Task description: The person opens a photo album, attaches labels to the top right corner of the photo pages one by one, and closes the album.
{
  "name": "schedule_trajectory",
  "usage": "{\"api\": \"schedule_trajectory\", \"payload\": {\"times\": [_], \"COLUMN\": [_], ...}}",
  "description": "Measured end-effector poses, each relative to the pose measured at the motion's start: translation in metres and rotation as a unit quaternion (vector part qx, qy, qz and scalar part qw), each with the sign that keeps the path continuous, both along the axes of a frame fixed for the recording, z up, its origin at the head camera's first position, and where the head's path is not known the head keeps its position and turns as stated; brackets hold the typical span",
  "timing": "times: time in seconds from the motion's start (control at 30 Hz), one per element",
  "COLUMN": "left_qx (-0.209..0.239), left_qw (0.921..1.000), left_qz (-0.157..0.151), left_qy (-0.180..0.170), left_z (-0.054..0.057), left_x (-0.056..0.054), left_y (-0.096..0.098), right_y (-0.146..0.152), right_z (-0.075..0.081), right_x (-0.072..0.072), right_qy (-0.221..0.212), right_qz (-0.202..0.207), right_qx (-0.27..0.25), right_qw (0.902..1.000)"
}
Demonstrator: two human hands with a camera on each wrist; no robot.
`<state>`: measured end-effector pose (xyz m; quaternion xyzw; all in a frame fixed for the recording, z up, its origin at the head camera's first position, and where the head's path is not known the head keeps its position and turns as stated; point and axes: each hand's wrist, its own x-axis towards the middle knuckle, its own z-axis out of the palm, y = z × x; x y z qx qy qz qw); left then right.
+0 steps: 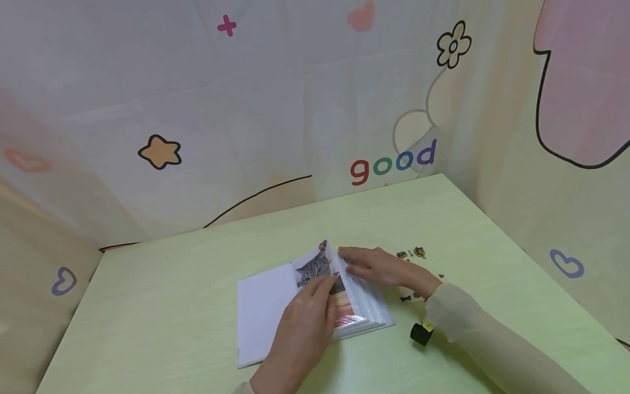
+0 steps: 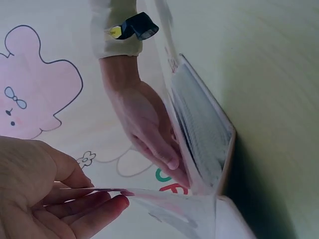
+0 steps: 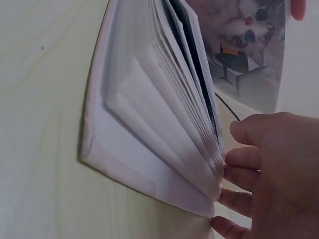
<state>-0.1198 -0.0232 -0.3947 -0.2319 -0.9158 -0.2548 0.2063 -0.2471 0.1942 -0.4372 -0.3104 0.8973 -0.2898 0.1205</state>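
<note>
A photo album (image 1: 263, 306) with a pale cover lies open on the table. My left hand (image 1: 302, 317) reaches over it from the front and pinches a thin album page (image 2: 167, 203) between thumb and fingers. That page stands raised from the spine in the left wrist view. A cat photo (image 3: 249, 59) shows beside the fanned stack of pages (image 3: 154, 84) in the right wrist view. My right hand (image 1: 379, 268) lies at the far side of the stack, its fingers (image 3: 239, 172) extended against the page edges.
Several small dark and brown pieces, among them a round one (image 1: 419, 251), lie on the table to the right of the album. A black wrist camera (image 1: 420, 334) is at the right sleeve. A printed curtain (image 1: 256, 109) stands behind the table (image 1: 162, 306).
</note>
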Motion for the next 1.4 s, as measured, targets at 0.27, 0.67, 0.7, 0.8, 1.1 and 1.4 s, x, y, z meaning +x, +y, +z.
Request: {"api": "schedule_trajectory", "payload": {"times": [0.27,0.67,0.7,0.8,1.1,1.4], "left_qx": [0.016,0.017,0.015,0.01,0.02,0.032], "left_qw": [0.9995,0.9981,0.998,0.9973,0.9926,0.9869], "left_qz": [0.001,0.034,0.039,0.053,0.083,0.106], "left_qy": [-0.027,-0.048,-0.047,-0.05,-0.087,-0.117], "left_z": [0.011,0.016,0.016,0.017,0.019,0.018], "left_x": [0.003,0.006,0.006,0.008,0.011,0.012], "left_y": [-0.013,-0.033,-0.034,-0.04,-0.058,-0.073], "right_y": [-0.002,-0.001,-0.001,-0.002,-0.004,-0.004], "right_z": [-0.001,-0.002,-0.002,-0.003,-0.002,-0.005], "right_x": [0.0,0.0,0.0,0.0,0.001,0.002], "right_qy": [-0.001,0.019,0.02,0.022,0.023,0.032], "right_qz": [-0.001,0.002,0.003,0.006,0.009,0.006], "right_qx": [0.009,0.018,0.018,0.021,0.025,0.038], "right_qw": [1.0,0.9997,0.9996,0.9995,0.9994,0.9987]}}
